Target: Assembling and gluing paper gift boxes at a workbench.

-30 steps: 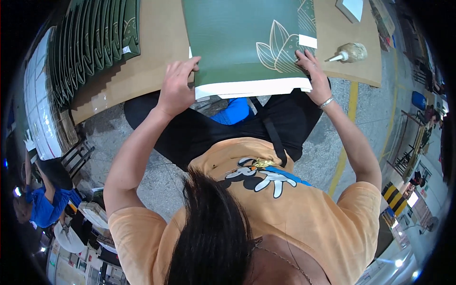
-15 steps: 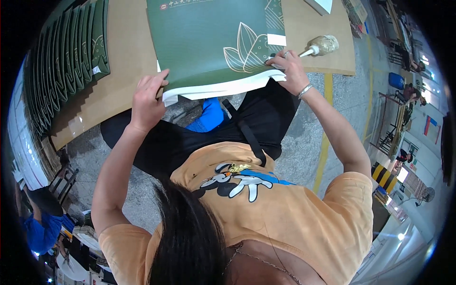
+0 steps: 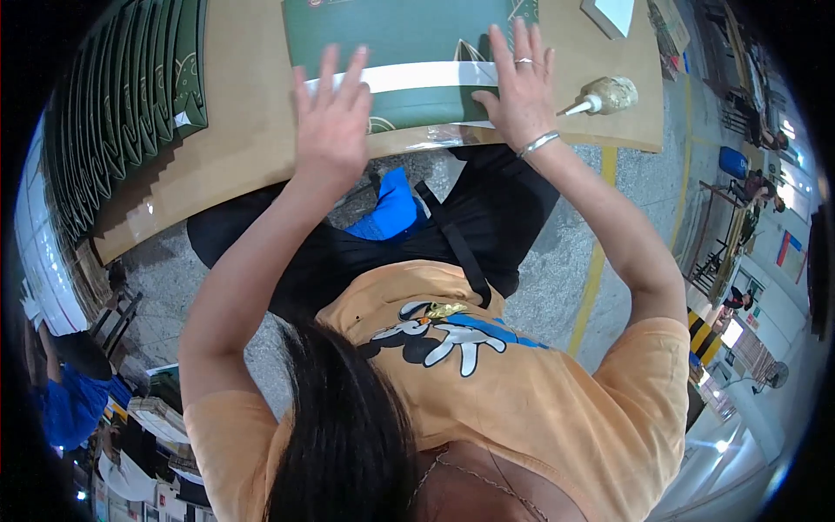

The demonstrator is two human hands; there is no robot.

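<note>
A green paper bag with gold line drawings lies flat on the brown table in front of me. Its near end is folded over, so a white strip runs across it with a green band below. My left hand, slightly blurred, is over the left end of the fold with its fingers spread. At the right end, my right hand is flat, fingers stretched away from me and thumb out beside the white strip. Neither hand grips anything. Just right of it rests a squeeze bottle with a white nozzle, lying on its side.
Several folded green bags stand in a row at the table's left. A white box-like piece sits at the far right. The brown tabletop ends just before my lap. Other people are at work at the far left and right.
The bag's near end, held at both corners before, is now folded over and lies away from me. Both hands have let go, moved up onto the bag and opened.
</note>
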